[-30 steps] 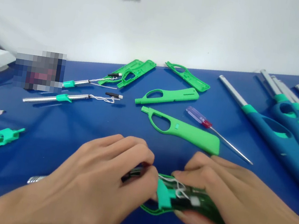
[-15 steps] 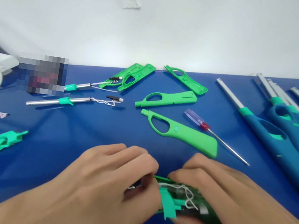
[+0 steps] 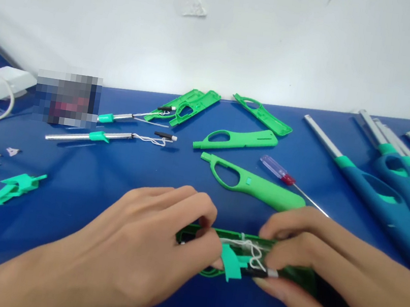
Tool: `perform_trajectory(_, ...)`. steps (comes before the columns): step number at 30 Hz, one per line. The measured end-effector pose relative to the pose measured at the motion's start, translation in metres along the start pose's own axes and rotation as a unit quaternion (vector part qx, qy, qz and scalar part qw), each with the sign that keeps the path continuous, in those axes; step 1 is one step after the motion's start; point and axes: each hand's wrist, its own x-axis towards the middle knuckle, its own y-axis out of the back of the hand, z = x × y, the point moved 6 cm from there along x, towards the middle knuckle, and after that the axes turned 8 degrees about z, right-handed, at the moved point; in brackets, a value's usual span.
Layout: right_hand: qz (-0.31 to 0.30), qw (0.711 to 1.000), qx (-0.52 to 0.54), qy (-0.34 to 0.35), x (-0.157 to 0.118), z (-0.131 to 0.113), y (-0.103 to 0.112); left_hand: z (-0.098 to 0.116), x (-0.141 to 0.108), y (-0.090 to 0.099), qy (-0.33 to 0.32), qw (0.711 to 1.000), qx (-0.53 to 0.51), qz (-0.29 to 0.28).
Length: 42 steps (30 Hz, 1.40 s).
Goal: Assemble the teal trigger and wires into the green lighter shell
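Near the front of the blue table, a green casing half (image 3: 226, 233) lies open side up between my hands. A teal trigger piece (image 3: 231, 263), looped white wires (image 3: 257, 256) and a small black part with a silvery end (image 3: 272, 273) sit in it. My left hand (image 3: 137, 246) grips the casing's left end, its fingertips curled inside; what they pinch there is hidden. My right hand (image 3: 340, 276) holds the right part of the casing, thumb below and fingers over it, beside the black part.
Green casing halves (image 3: 258, 184), a screwdriver (image 3: 277, 169) and metal tubes with wires (image 3: 72, 137) lie behind my hands. Blue lighters (image 3: 369, 191) are at right. A teal trigger (image 3: 17, 187) and small bits lie left, below a white power strip (image 3: 3, 82).
My right hand has shifted right along the casing, its fingers lifting somewhat and showing more of the wires and black part. The view has moved slightly; my left hand keeps its grip.
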Motion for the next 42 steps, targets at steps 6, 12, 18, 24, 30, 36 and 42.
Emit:
perform_trajectory(6,0.013,0.999,0.028,-0.024,-0.014,0.002,0.009,-0.001,-0.001,0.000,0.002,1.000,-0.004,-0.009)
perform_trajectory(12,0.059,0.987,0.124,-0.084,-0.025,0.009,0.014,-0.004,-0.004,-0.003,0.008,1.000,-0.020,-0.018)
perform_trajectory(18,0.046,0.989,0.130,-0.050,-0.025,0.008,0.010,-0.009,-0.007,-0.005,0.020,0.998,-0.050,-0.029)
perform_trajectory(24,0.043,0.992,0.114,-0.011,-0.024,0.005,0.014,-0.008,-0.007,-0.005,0.013,0.999,-0.036,-0.033)
perform_trajectory(30,0.052,0.993,0.104,0.001,-0.021,0.003,0.010,-0.004,-0.004,-0.004,0.006,0.999,-0.018,-0.034)
perform_trajectory(36,0.033,0.994,0.106,-0.008,-0.031,0.005,0.014,-0.004,-0.003,-0.004,0.005,1.000,-0.003,-0.023)
perform_trajectory(42,0.004,0.997,0.074,-0.019,-0.033,0.004,0.012,-0.003,0.002,-0.003,0.014,0.999,-0.006,-0.032)
